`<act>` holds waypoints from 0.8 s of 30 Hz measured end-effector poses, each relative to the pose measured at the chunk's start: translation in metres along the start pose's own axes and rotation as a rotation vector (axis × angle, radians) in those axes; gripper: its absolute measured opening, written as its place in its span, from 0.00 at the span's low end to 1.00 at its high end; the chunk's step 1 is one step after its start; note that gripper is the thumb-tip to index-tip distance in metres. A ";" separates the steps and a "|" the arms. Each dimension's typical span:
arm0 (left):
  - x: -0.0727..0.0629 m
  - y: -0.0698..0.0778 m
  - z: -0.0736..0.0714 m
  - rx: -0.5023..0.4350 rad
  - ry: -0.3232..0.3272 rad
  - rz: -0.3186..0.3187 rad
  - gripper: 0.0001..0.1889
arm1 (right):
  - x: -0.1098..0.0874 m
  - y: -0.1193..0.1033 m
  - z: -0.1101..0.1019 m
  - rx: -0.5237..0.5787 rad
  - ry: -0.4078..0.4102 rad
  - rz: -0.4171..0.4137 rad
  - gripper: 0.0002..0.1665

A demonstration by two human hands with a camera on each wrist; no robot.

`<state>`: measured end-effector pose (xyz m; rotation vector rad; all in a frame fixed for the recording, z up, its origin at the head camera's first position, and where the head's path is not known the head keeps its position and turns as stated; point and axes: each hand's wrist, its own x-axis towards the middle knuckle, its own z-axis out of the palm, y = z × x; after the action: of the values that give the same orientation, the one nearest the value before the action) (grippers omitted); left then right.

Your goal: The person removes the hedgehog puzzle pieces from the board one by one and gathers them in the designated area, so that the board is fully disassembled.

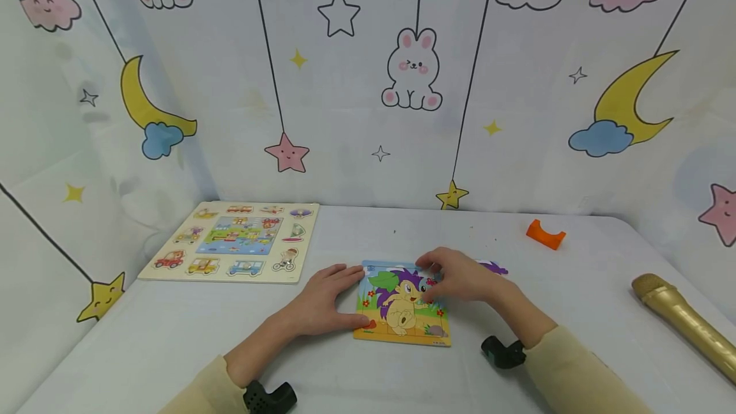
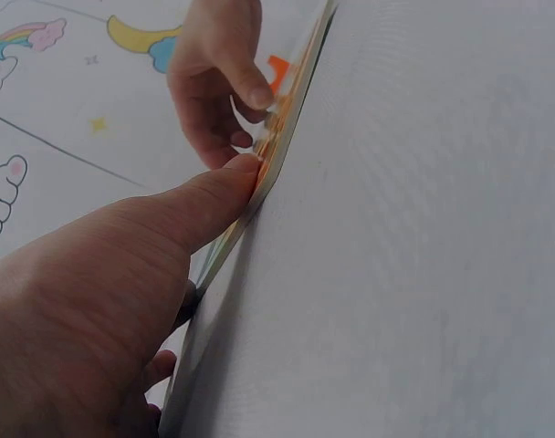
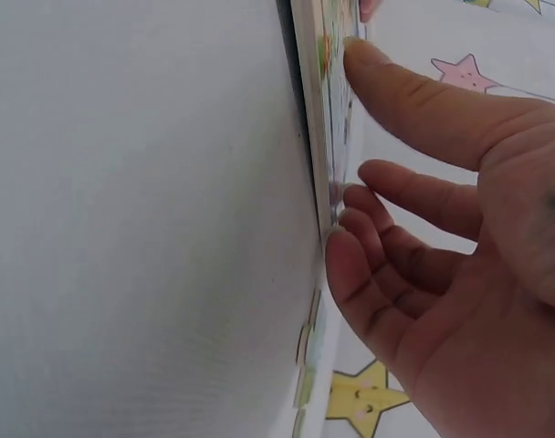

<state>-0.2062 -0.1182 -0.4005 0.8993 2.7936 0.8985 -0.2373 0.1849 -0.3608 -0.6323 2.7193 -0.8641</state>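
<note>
A small square picture puzzle [image 1: 402,318] with a purple hedgehog lies on the white table, its lower edge towards me. My left hand [image 1: 322,305] rests at its left side, thumb on the lower-left corner and fingers by the upper-left one. In the left wrist view the left thumb [image 2: 218,196] presses the puzzle's face. My right hand [image 1: 460,276] bends over the upper-right corner. The right wrist view has the right thumb [image 3: 414,96] touching the face and the fingertips by the edge, with a gap between them. The hand hides that corner in the head view.
A larger vehicle puzzle board [image 1: 305,222] lies at the back left. Beyond the right wrist is a partly hidden purple piece [image 1: 496,267]. An orange arched block [image 1: 545,235] lies at the back right, and a gold microphone [image 1: 684,318] at the right edge. Patterned cloth [image 1: 356,114] hangs behind.
</note>
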 end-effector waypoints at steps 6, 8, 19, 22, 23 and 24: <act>0.000 0.000 0.000 0.003 0.004 0.001 0.46 | 0.001 -0.005 0.001 -0.075 -0.010 0.003 0.33; 0.000 0.000 0.000 0.004 0.004 0.004 0.46 | 0.002 -0.006 0.001 -0.069 -0.017 0.006 0.33; 0.001 -0.001 -0.001 0.006 0.002 0.009 0.46 | 0.003 -0.005 0.002 -0.105 -0.026 0.006 0.31; 0.000 -0.001 0.000 0.002 0.005 0.013 0.46 | 0.003 -0.006 0.002 -0.122 -0.025 0.003 0.31; 0.000 -0.001 0.000 0.002 0.005 0.014 0.46 | 0.003 -0.006 0.002 -0.128 -0.024 -0.001 0.30; 0.000 -0.001 0.000 0.002 0.006 0.014 0.46 | 0.003 -0.006 0.002 -0.135 -0.021 -0.005 0.30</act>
<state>-0.2066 -0.1190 -0.4009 0.9196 2.7970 0.9025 -0.2372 0.1781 -0.3587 -0.6703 2.7755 -0.6746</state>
